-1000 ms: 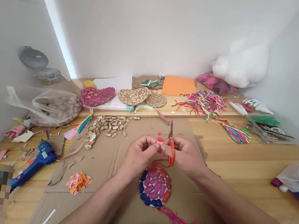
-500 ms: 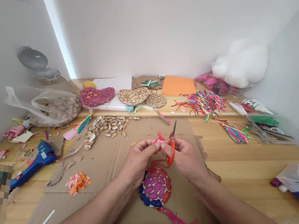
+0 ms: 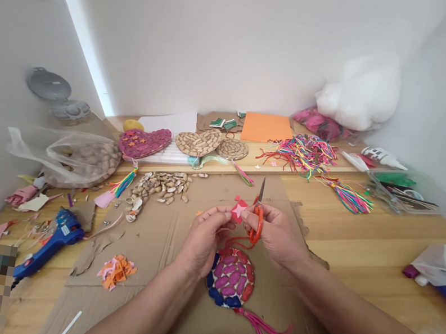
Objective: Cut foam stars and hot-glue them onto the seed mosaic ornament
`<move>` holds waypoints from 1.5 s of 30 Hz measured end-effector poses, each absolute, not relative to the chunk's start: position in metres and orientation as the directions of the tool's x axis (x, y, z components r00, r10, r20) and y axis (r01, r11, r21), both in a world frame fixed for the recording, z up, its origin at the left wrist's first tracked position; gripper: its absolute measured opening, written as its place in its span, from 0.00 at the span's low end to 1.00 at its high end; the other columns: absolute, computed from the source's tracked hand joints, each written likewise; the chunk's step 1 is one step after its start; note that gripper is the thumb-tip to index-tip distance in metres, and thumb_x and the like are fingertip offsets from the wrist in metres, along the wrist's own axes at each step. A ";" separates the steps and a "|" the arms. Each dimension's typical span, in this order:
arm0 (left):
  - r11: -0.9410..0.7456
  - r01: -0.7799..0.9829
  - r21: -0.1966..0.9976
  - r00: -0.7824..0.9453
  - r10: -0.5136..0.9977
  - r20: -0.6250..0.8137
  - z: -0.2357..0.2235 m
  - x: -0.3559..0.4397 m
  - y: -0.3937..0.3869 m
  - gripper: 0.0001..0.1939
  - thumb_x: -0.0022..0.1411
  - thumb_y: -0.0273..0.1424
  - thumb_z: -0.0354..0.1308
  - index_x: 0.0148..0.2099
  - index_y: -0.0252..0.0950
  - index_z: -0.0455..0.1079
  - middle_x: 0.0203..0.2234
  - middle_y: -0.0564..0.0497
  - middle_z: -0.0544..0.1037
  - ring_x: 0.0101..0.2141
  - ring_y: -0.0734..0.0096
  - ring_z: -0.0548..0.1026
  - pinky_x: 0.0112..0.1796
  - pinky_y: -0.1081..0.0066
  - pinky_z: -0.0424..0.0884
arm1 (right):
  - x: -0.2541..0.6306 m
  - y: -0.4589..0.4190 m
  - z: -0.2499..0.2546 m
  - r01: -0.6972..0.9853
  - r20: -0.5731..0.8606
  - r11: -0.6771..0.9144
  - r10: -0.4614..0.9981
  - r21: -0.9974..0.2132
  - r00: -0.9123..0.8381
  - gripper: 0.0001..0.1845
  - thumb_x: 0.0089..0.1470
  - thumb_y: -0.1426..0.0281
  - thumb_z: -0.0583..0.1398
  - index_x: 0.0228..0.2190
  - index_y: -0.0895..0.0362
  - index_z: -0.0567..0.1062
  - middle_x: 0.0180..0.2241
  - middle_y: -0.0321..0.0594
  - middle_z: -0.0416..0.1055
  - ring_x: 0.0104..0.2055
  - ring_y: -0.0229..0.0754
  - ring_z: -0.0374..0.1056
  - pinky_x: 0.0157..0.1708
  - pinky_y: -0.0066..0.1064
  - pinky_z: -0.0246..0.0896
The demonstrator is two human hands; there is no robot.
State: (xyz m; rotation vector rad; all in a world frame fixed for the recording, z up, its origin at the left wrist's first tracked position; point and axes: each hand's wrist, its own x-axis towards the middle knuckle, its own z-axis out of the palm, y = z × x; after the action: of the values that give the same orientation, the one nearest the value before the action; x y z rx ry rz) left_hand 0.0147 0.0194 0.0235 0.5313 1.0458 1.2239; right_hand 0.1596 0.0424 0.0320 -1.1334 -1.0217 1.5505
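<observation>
My left hand (image 3: 205,237) pinches a small red foam piece (image 3: 238,210) between thumb and fingers. My right hand (image 3: 277,236) grips small orange-handled scissors (image 3: 257,218), whose blades point up right beside the red piece. Both hands hover over a sheet of brown cardboard (image 3: 178,228). Just below them lies a round ornament (image 3: 231,278) covered with pink, purple and blue painted shells. A pink tassel (image 3: 264,330) trails from it toward me.
A blue glue gun (image 3: 50,243) and orange scraps (image 3: 116,272) lie at the left. Loose shells (image 3: 162,186), a bag of nuts (image 3: 79,157), a heart ornament (image 3: 144,142) and shell coasters (image 3: 209,145) sit behind. Coloured cords (image 3: 308,154) and a clear tray (image 3: 409,192) are at the right.
The red piece has been turned and lifted slightly between my fingers. The scissors have shifted a little to the right and up. The camera view is almost unchanged.
</observation>
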 end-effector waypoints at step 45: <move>0.225 -0.584 0.780 -0.123 0.926 -0.358 0.022 0.030 0.016 0.14 0.45 0.34 0.72 0.31 0.33 0.74 0.23 0.54 0.75 0.24 0.79 0.69 0.28 0.76 0.67 | 0.154 0.038 0.031 -0.256 -0.227 -0.271 0.955 -0.928 -0.188 0.17 0.34 0.64 0.74 0.25 0.59 0.77 0.24 0.34 0.72 0.27 0.36 0.64 0.30 0.29 0.62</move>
State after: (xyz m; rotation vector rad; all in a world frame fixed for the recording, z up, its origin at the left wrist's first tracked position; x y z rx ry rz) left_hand 0.0304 0.0157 0.0222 0.4276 1.0439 1.3569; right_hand 0.1543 0.0381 0.0311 -1.0932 -0.9711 1.6327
